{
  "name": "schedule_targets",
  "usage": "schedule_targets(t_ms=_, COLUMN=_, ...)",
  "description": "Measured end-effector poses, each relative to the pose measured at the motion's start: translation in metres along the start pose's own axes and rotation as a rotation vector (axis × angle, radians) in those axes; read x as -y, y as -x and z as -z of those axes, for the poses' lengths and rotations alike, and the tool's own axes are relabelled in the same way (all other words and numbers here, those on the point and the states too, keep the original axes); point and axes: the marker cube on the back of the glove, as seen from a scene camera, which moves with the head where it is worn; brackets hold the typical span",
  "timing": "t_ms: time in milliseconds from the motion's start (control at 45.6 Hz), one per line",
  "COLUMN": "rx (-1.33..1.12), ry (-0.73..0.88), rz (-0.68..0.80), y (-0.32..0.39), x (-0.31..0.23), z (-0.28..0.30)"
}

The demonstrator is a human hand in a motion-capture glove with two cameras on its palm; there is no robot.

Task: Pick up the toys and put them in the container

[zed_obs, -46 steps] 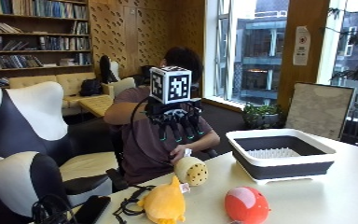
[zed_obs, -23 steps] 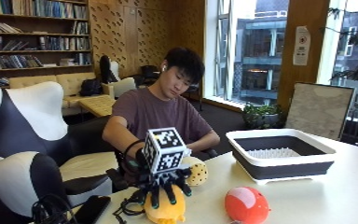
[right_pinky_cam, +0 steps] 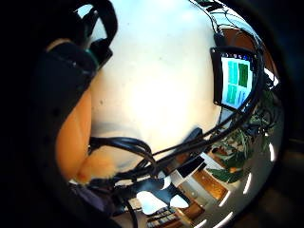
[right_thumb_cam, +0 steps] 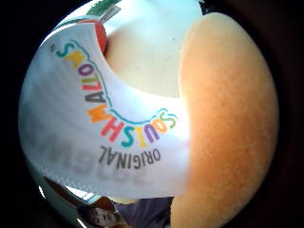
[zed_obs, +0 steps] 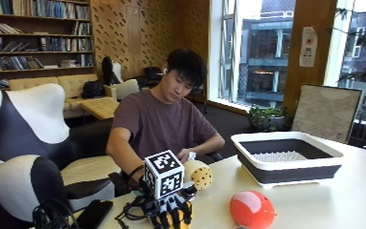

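On the table's near left edge lies an orange-yellow plush toy (zed_obs: 178, 220). My gloved right hand (zed_obs: 165, 209) rests on top of it, its fingers curled down over the toy's front. Both palm views show the orange plush (right_thumb_cam: 228, 118) (right_pinky_cam: 76, 137) very close, with its white Squishmallows tag (right_thumb_cam: 95, 118) in front. Just behind my hand sits a cream spotted plush (zed_obs: 198, 174), with the person's bare left hand (zed_obs: 185, 155) at it. A red round toy (zed_obs: 251, 210) lies to the right on the table. The white and dark container (zed_obs: 288, 160) stands further right, with no toys showing inside.
A black phone (zed_obs: 94, 213) and a bundle of black cables (zed_obs: 131, 211) lie at the table's left end beside my hand. A lit tablet screen (right_pinky_cam: 236, 80) stands past the cables. The white tabletop (zed_obs: 335, 200) stretches between the red toy and the container.
My gloved hand has come down from head height to the table and closed over the orange plush. The other toys and the container have not moved.
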Motion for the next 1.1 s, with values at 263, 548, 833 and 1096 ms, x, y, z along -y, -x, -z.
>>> schedule_targets(t_ms=263, rx=0.043, ry=-0.166, rz=0.026, y=0.007, x=0.012, z=0.013)
schedule_targets(t_ms=548, rx=0.129, ry=-0.220, rz=0.056, y=0.033, x=0.004, z=0.109)
schedule_targets(t_ms=833, rx=0.170, ry=-0.377, rz=0.215, y=0.144, x=-0.039, z=0.241)
schedule_targets(t_ms=1096, rx=0.109, ry=-0.394, rz=0.461, y=0.317, x=-0.071, z=0.284)
